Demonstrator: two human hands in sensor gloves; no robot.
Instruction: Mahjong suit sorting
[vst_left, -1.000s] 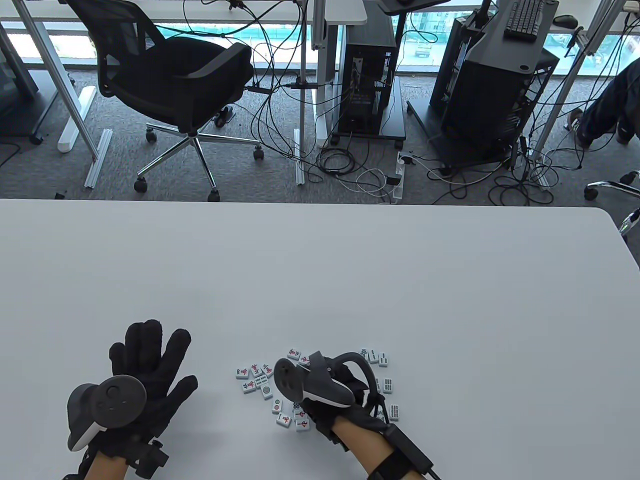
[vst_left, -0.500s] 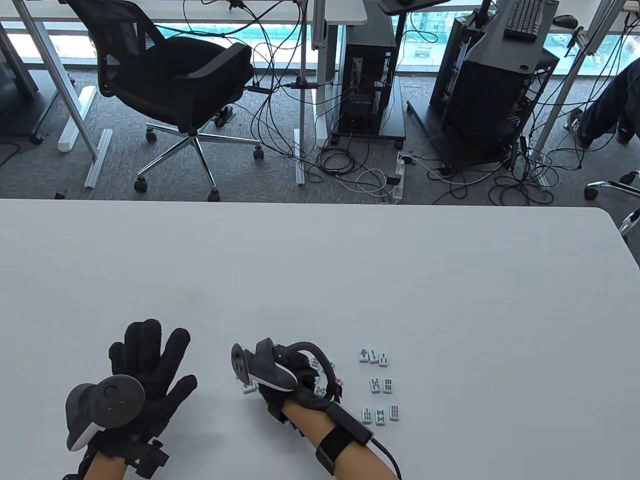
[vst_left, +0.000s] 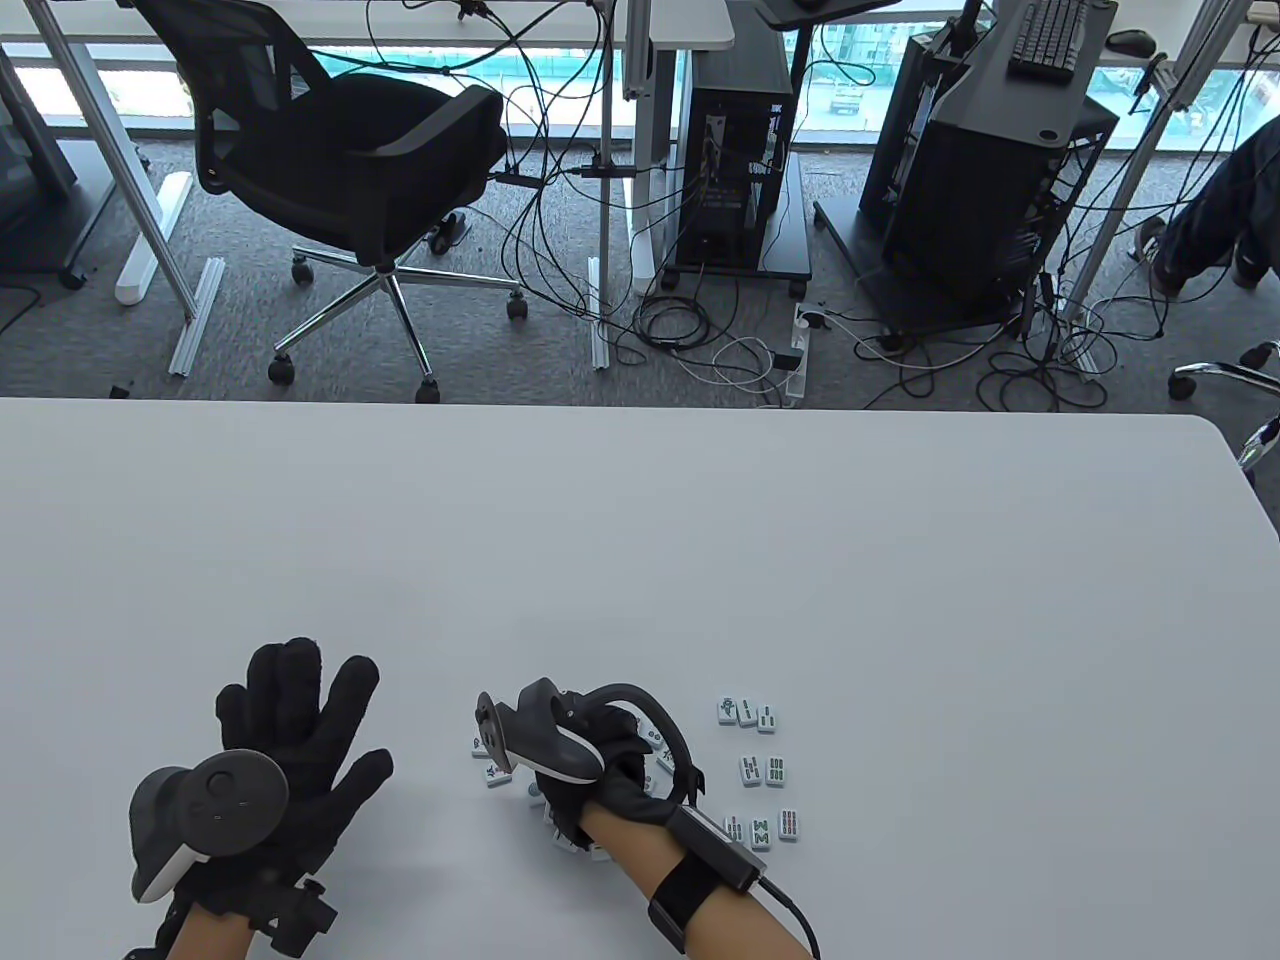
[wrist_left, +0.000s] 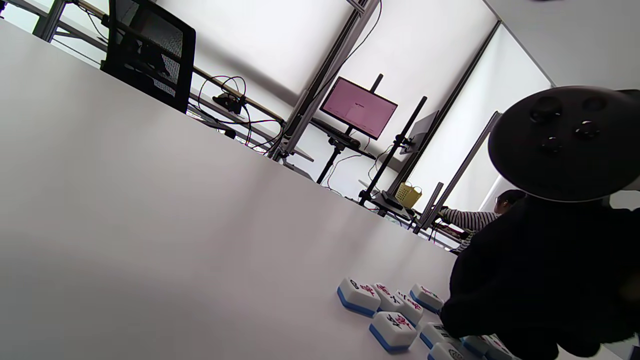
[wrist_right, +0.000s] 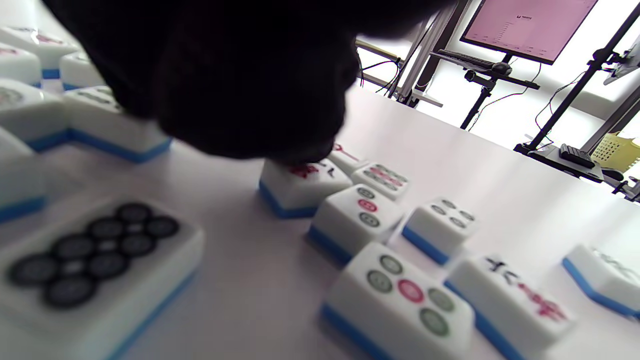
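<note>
**Right hand down in the tile heap, left hand flat beside it**

The long white table (vst_left: 640, 540) lies bare across its whole far half and out to the rounded right corner. All the work sits close to the near edge.

The left hand in its black sensor glove (vst_left: 290, 740) rests palm-down with the fingers straight and fanned, holding nothing, well left of the tiles. Bare tabletop runs between it and the heap.

The right hand in its black glove (vst_left: 590, 770) hangs over the loose heap of small white, blue-backed mahjong tiles (vst_left: 497, 772), knuckles up and the tracker tipped on edge. In the right wrist view its dark fingertips (wrist_right: 280, 135) come down onto a tile with a red character (wrist_right: 300, 187); whether they pinch it or merely touch it I cannot tell, as the glove hides the contact.

Just right of that hand, apart from the heap, the green-marked bamboo tiles (vst_left: 760, 770) lie face up in three short rows, with open table beyond them.

Across the far edge stands a black mesh office chair (vst_left: 340, 170) among floor cables.
</note>
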